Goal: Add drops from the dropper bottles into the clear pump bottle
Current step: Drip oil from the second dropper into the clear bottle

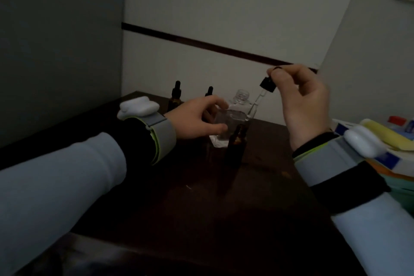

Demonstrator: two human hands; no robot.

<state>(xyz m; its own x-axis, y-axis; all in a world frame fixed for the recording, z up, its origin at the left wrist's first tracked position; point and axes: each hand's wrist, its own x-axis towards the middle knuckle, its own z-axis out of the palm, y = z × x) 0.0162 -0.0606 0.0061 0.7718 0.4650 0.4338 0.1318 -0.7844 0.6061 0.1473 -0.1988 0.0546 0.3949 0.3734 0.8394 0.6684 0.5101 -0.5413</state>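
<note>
On the dark wooden table [201, 186] the clear pump bottle [234, 116] stands upright near the far edge, its neck open with no pump on it. The left hand [197, 116] holds it from the left, fingers curled round the far side and thumb on the near side. Just near of it, touching or almost touching, stands an open amber bottle [237, 143] with no cap. The right hand [307, 105] is raised to the right of the clear bottle and pinches the rubber bulb of a dropper [267, 84] between thumb and fingertips; the glass pipette slants down and left, its tip beside the clear bottle's right shoulder, below the neck. Two capped dropper bottles [175, 96] stand at the far left, behind the left hand. Each wrist wears a grey band with a white device [139, 107].
</note>
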